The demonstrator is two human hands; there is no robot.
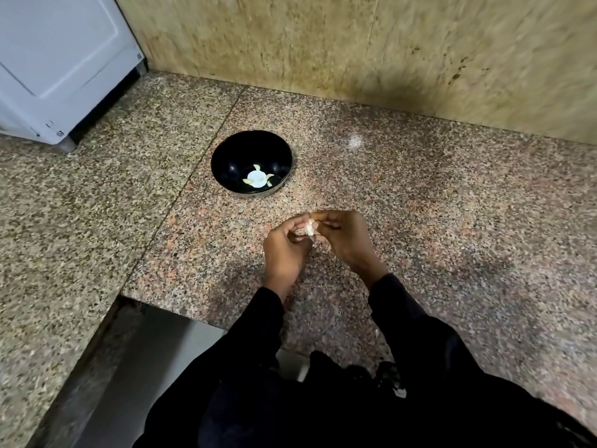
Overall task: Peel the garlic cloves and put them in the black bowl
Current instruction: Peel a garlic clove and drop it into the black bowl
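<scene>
Your black sleeves (pixel 416 321) reach over the speckled granite counter (pixel 452 205). Your left hand (pixel 284 250) and right hand (pixel 342 236) meet above it, fingers (pixel 318 216) curled, pinching a small pale garlic clove (pixel 308 227) between them. Farther off, slightly left, the round black bowl (pixel 226 156) holds peeled pale cloves (pixel 257 178).

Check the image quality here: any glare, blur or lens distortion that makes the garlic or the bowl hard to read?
Head view: wide-angle bending curves the countertop edges; a bright glare spot inside the black bowl washes out part of the peeled cloves; the garlic pinched between the left hand and right hand is soft and small, skin detail unreadable; the wall looks smeared.
</scene>
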